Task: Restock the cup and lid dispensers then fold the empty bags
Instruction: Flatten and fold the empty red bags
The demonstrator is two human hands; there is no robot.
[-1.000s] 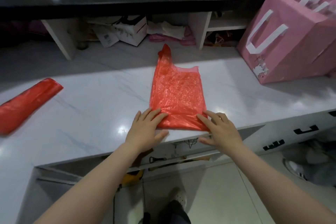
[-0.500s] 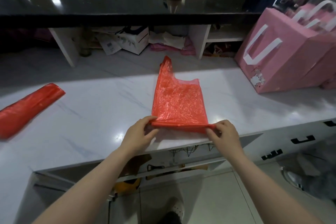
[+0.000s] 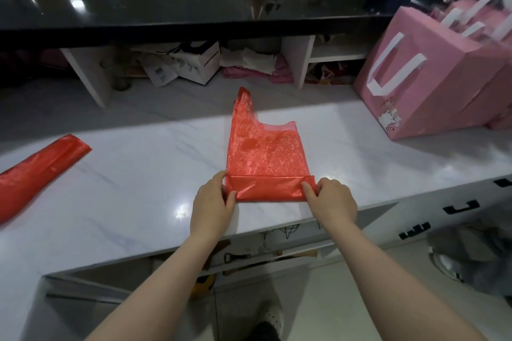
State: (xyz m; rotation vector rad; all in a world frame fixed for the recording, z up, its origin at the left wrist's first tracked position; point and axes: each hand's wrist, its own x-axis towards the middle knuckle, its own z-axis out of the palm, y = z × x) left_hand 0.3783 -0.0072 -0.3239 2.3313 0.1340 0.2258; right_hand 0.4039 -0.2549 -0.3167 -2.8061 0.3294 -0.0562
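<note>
A thin, crinkled red plastic carrier bag (image 3: pixel 265 156) lies flat on the white marble-patterned counter (image 3: pixel 144 174), near its front edge and roughly in the middle of the view, with one handle loop pointing away toward the back. Its near end is turned over onto itself, forming a narrow folded band (image 3: pixel 267 188) that runs straight across the bag's width. The left hand (image 3: pixel 212 203) pinches the left end of that band, thumb on top and fingers curled at the corner; the right hand (image 3: pixel 332 199) pinches the right end in the same way, thumb lying along the fold. Both forearms reach in from the bottom of the view over the counter's edge. Well apart to the left, a second red plastic bag, folded into a long strip (image 3: pixel 38 171), lies diagonally on the same counter. At the far right stands a pink paper gift bag with white ribbon handles (image 3: pixel 432 77), with more pink bags behind it. Behind the counter, a glossy black upper ledge (image 3: pixel 166 5) spans the view, and the white shelf compartments beneath it hold papers, a white cardboard box (image 3: pixel 198 63) and pink cloth.
</note>
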